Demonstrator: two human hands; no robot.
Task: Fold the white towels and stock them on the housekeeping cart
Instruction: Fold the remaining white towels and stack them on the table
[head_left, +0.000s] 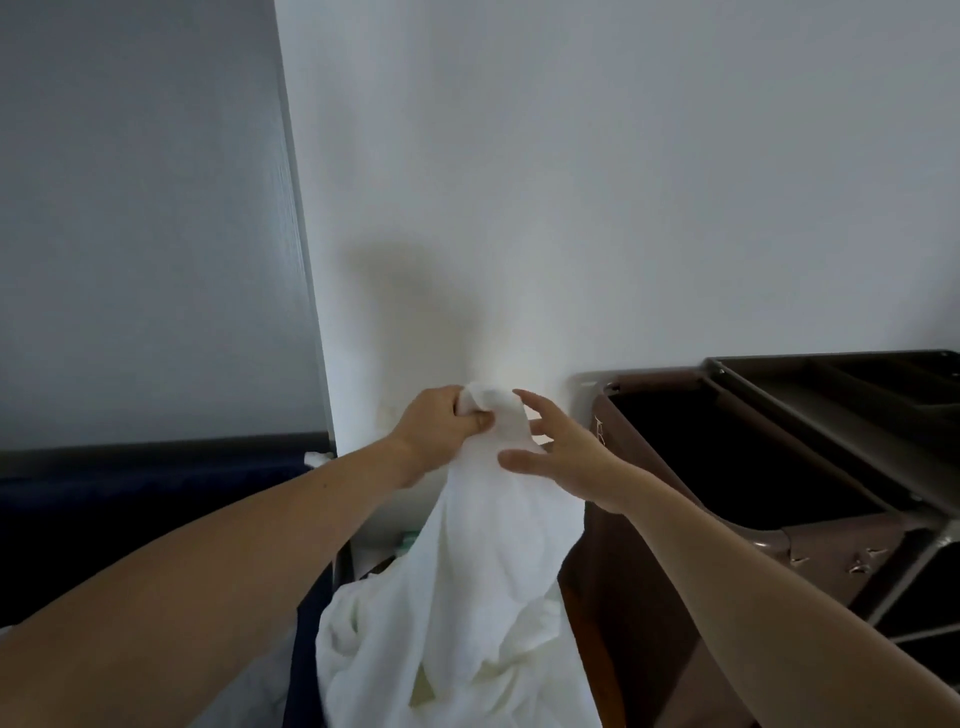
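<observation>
White wall behind. Left hand fingers curl round the hanging white towel; right hand beside it, fingers spread. Folding is unstarted, and the housekeeping cart is seemingly unstocked.

The towel was plain white, faintly yellowish low in its folds. The far wall was plain off-white. At left, a panel was grey with fine grain, and the fabric below it dark navy. On the housekeeping cart at right, the laundry bag was brown and the tray near black.
</observation>
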